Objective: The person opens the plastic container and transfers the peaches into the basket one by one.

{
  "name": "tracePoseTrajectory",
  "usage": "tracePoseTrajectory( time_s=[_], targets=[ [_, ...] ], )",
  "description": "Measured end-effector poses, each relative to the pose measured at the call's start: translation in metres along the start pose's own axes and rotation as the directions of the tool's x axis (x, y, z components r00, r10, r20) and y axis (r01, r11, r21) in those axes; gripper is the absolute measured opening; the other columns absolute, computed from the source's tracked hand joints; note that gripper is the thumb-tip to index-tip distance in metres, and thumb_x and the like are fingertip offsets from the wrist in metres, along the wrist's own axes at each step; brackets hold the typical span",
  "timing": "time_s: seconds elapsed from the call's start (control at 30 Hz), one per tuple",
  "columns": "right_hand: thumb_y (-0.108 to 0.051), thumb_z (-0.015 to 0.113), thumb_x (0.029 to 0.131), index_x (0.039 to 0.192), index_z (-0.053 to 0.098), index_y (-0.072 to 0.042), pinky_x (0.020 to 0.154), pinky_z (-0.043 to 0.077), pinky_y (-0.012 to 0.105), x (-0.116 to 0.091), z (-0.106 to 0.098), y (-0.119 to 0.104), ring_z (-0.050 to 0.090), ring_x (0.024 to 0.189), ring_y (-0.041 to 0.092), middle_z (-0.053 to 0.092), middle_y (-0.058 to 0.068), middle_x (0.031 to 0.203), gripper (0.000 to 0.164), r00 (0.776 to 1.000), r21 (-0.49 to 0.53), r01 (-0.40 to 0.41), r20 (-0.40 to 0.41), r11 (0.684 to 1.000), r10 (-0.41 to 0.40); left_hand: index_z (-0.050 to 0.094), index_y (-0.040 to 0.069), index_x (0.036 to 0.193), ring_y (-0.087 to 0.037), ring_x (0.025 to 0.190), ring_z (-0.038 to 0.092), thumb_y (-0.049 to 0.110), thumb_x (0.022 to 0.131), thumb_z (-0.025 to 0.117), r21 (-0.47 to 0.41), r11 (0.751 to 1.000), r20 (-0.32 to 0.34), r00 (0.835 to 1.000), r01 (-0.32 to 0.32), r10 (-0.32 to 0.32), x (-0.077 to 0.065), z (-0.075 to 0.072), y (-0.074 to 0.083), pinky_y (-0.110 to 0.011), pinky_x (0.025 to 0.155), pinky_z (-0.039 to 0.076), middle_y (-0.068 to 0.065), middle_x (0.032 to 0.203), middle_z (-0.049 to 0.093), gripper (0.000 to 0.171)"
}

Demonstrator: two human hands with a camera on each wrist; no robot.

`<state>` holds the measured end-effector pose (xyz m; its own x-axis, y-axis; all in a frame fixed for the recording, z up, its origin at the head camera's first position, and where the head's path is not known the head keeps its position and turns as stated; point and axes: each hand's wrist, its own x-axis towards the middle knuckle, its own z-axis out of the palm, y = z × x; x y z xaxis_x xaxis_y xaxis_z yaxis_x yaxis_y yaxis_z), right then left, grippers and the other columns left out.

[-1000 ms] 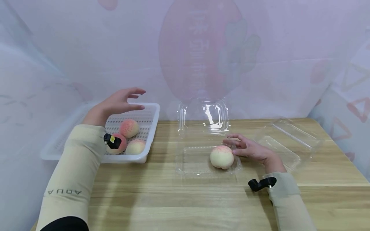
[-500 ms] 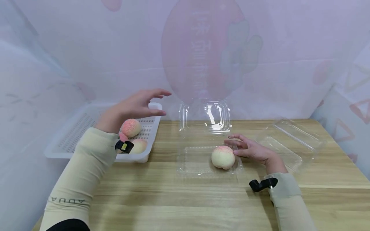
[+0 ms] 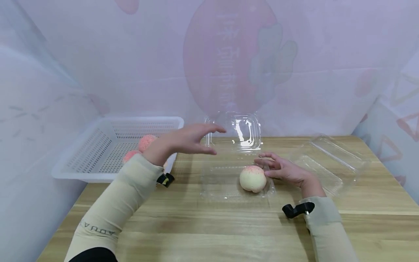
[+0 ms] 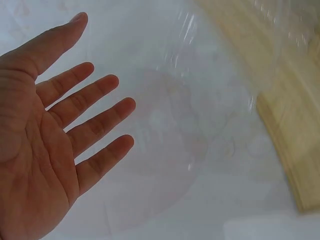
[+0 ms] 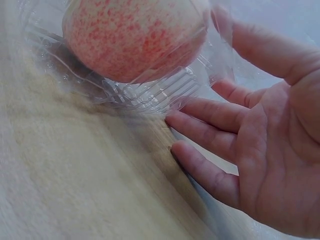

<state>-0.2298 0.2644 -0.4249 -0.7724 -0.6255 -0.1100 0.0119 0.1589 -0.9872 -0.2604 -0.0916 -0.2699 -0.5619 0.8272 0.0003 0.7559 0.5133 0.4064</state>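
Note:
One pale peach [image 3: 252, 179] with red speckles sits at the right end of a clear plastic clamshell box [image 3: 219, 183], whose hinged lid [image 3: 243, 131] stands raised at the back. My right hand [image 3: 288, 170] is at the box's right side, fingers nearly straight. In the right wrist view its fingertips [image 5: 175, 117] meet the clear wall, and the thumb tip is near the peach [image 5: 135, 40]. My left hand [image 3: 188, 140] hangs in the air between the basket and the box. Its fingers are spread and its palm [image 4: 35, 165] holds nothing.
At the left stands a white perforated basket [image 3: 75, 177] holding pink peaches [image 3: 147, 142], partly hidden by the left arm. Another clear plastic box [image 3: 330, 167] lies behind the right hand. A printed cloth [image 3: 147, 54] hangs behind the wooden table [image 3: 203, 236].
My left hand has moved rightward from over the basket toward the clamshell box, dipping lower and staying empty. The right hand and the peach in the box have stayed in place.

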Motion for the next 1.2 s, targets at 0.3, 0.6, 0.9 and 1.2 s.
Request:
tracePoseTrajectory(
  time_s=[0.3,0.6,0.9,1.2],
  targets=[
    [-0.005,0.066,0.092,0.152,0.016,-0.004,0.11,0.039,0.03,0.0,-0.002,0.0,0.022,0.147,0.045,0.023,0.026,0.161,0.079,0.999,-0.044,0.032,0.035,0.999,-0.031,0.038,0.008,0.151,-0.024,0.146,0.038,0.032,0.091,0.072,0.002,1.0,0.101,0.994,-0.031,0.03,0.027,0.038,0.012,-0.04,0.122,0.031,-0.007,0.156,0.042,0.072],
    [-0.004,0.067,0.09,0.154,0.008,0.0,0.115,0.012,0.07,-0.001,-0.004,-0.002,0.017,0.148,0.05,0.024,0.029,0.16,0.087,0.996,-0.111,0.07,0.06,0.991,-0.063,0.039,0.011,0.151,-0.023,0.143,0.042,0.036,0.089,0.074,0.015,0.999,0.157,0.987,-0.03,0.028,0.048,0.072,0.018,-0.04,0.119,0.035,-0.006,0.155,0.044,0.075],
    [-0.004,0.068,0.09,0.154,0.008,-0.001,0.115,0.014,0.07,-0.002,-0.005,-0.002,0.018,0.147,0.05,0.024,0.028,0.16,0.088,0.998,-0.135,0.054,0.041,0.989,-0.049,0.034,0.011,0.153,-0.031,0.137,0.049,0.033,0.086,0.078,-0.109,0.993,0.154,0.987,-0.034,0.051,0.063,0.09,0.013,-0.043,0.114,0.041,-0.007,0.157,0.041,0.083],
    [-0.008,0.068,0.09,0.155,0.012,-0.007,0.116,0.013,0.071,-0.002,-0.005,0.001,0.014,0.149,0.049,0.023,0.026,0.161,0.085,1.0,-0.131,0.007,0.011,0.991,-0.005,0.034,0.012,0.154,-0.023,0.143,0.04,0.023,0.084,0.08,-0.197,0.97,0.141,0.976,-0.139,0.168,0.07,0.109,0.01,-0.036,0.116,0.039,-0.009,0.157,0.04,0.085]
  ],
)
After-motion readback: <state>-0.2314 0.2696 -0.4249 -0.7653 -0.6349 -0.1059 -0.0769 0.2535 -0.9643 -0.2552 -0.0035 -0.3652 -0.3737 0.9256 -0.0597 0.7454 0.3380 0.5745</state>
